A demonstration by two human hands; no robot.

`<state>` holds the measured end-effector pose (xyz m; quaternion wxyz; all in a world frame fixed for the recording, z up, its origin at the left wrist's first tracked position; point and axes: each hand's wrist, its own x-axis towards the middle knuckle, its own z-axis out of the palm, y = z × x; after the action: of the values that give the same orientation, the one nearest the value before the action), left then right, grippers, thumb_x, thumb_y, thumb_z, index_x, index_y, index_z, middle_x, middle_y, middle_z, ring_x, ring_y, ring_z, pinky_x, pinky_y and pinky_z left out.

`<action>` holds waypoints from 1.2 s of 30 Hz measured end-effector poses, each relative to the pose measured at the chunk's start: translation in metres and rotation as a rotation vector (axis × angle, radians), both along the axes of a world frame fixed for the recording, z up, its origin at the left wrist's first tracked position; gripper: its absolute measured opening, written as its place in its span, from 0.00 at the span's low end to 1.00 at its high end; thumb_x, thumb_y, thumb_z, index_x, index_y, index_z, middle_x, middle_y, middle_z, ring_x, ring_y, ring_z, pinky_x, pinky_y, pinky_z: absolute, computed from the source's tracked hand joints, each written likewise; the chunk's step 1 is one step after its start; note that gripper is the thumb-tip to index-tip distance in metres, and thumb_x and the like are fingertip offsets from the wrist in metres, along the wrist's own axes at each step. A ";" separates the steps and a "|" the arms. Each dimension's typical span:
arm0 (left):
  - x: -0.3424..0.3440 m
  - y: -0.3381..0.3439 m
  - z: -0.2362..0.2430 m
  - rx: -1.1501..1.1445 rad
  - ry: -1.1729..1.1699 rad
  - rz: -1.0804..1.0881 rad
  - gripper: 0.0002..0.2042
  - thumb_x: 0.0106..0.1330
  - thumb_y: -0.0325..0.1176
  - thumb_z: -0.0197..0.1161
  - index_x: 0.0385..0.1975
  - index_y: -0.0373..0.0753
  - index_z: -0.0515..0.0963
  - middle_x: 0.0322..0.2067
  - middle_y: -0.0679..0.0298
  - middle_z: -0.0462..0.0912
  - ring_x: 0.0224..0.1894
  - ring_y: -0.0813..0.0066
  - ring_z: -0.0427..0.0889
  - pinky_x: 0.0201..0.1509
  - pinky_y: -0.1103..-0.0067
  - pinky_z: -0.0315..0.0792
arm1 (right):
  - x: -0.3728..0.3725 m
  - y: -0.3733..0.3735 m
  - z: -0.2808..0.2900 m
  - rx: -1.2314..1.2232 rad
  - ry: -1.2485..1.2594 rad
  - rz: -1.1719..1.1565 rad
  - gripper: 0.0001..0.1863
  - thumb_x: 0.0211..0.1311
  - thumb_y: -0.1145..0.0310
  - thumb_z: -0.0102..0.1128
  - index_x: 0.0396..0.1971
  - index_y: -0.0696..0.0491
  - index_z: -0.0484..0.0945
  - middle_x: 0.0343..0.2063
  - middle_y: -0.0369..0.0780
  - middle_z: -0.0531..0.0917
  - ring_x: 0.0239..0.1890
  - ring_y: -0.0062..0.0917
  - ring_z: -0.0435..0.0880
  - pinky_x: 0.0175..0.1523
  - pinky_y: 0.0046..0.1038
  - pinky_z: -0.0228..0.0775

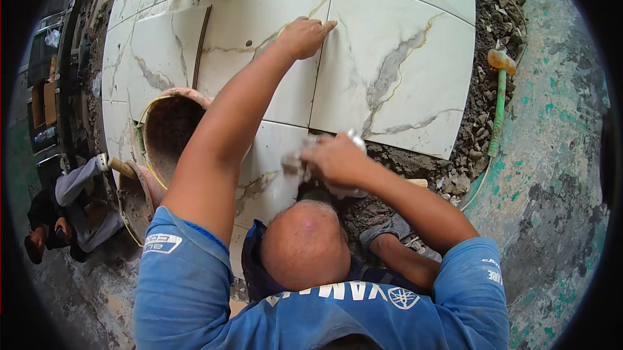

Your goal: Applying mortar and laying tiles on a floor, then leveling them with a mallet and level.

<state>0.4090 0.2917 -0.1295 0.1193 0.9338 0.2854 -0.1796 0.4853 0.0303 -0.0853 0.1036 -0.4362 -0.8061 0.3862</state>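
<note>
Your left hand lies on the big white stone-look tile with grey and gold lines, right by the thin dark gap where it meets the matching white tile on its right. One finger pokes out over the gap and the others look bent. I cannot tell if anything is under your palm. Your arm is stretched far out, so the hand may rest there to prop you up or to feel both edges at once.

Your right hand is close to you, at the near corner of the right tile. Its fingers are wrapped around a crumpled whitish-grey cloth. It is blurry, so cloth is my best guess. Bunching it up likely makes it easy to grip.

The round pink bucket with a dark inside stands beside your left arm, likely so you can reach it. A second pinkish bucket is just beside it. The green-handled mallet with an orange head lies off to the right, past the tile's edge, maybe to stay out of your way.
</note>
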 end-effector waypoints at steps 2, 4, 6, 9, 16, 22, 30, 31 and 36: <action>0.001 0.002 0.002 0.000 -0.011 0.002 0.28 0.61 0.25 0.58 0.64 0.39 0.63 0.39 0.53 0.83 0.45 0.56 0.80 0.53 0.69 0.70 | 0.025 0.039 -0.014 0.070 -0.037 -0.157 0.28 0.57 0.67 0.54 0.60 0.33 0.70 0.56 0.35 0.78 0.59 0.31 0.74 0.49 0.41 0.65; 0.004 0.002 0.004 -0.016 -0.027 -0.007 0.28 0.60 0.25 0.58 0.64 0.38 0.63 0.38 0.53 0.83 0.43 0.55 0.80 0.52 0.68 0.71 | 0.031 0.069 -0.033 0.322 -0.239 -0.341 0.24 0.58 0.67 0.52 0.57 0.42 0.73 0.56 0.36 0.77 0.59 0.30 0.73 0.49 0.42 0.66; 0.006 0.002 0.007 -0.024 -0.029 0.011 0.29 0.59 0.27 0.62 0.63 0.38 0.64 0.34 0.52 0.83 0.41 0.52 0.81 0.47 0.66 0.72 | 0.013 0.059 -0.039 0.292 -0.184 -0.297 0.21 0.58 0.66 0.53 0.53 0.45 0.74 0.52 0.37 0.79 0.57 0.30 0.75 0.49 0.42 0.66; 0.005 0.000 0.008 -0.029 -0.046 0.045 0.31 0.56 0.31 0.66 0.62 0.37 0.64 0.35 0.52 0.83 0.42 0.52 0.81 0.45 0.64 0.73 | -0.020 0.014 -0.022 -0.212 -0.287 0.229 0.17 0.60 0.66 0.49 0.49 0.45 0.76 0.41 0.41 0.83 0.48 0.33 0.81 0.49 0.41 0.66; -0.013 -0.042 -0.027 0.085 -0.759 0.621 0.21 0.61 0.25 0.58 0.56 0.36 0.71 0.53 0.50 0.76 0.60 0.52 0.71 0.64 0.66 0.64 | 0.075 0.027 0.016 0.087 0.056 -0.528 0.13 0.55 0.68 0.59 0.42 0.50 0.77 0.34 0.39 0.83 0.42 0.35 0.81 0.43 0.40 0.62; -0.010 -0.097 -0.069 0.295 -0.823 0.625 0.19 0.62 0.24 0.54 0.55 0.33 0.72 0.58 0.47 0.73 0.64 0.49 0.67 0.69 0.59 0.58 | 0.073 0.139 -0.036 0.485 -0.132 -0.765 0.22 0.56 0.66 0.57 0.53 0.39 0.77 0.52 0.36 0.80 0.55 0.32 0.74 0.54 0.40 0.56; -0.008 -0.103 -0.076 0.366 -0.609 0.533 0.19 0.65 0.30 0.56 0.55 0.34 0.73 0.60 0.48 0.70 0.65 0.49 0.66 0.70 0.59 0.56 | 0.179 0.235 -0.124 0.701 -0.259 -0.888 0.22 0.57 0.67 0.54 0.53 0.33 0.76 0.48 0.32 0.78 0.50 0.27 0.76 0.50 0.39 0.63; -0.007 -0.104 -0.075 0.366 -0.583 0.540 0.19 0.65 0.31 0.56 0.55 0.34 0.73 0.61 0.47 0.70 0.66 0.50 0.65 0.70 0.59 0.55 | 0.220 0.228 -0.120 0.760 -0.343 -0.961 0.22 0.58 0.67 0.54 0.54 0.33 0.76 0.47 0.32 0.79 0.49 0.27 0.76 0.48 0.39 0.65; -0.002 -0.103 -0.067 0.354 -0.490 0.561 0.18 0.66 0.32 0.55 0.54 0.32 0.74 0.62 0.46 0.68 0.67 0.50 0.63 0.70 0.59 0.55 | 0.374 0.180 -0.049 0.149 -0.878 -1.474 0.17 0.65 0.64 0.50 0.52 0.35 0.77 0.45 0.34 0.80 0.46 0.35 0.79 0.46 0.47 0.65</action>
<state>0.4069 0.1883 -0.1970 0.0656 0.8411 0.5186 0.1392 0.8596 0.2101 -0.1339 0.0353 -0.9502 -0.3074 -0.0372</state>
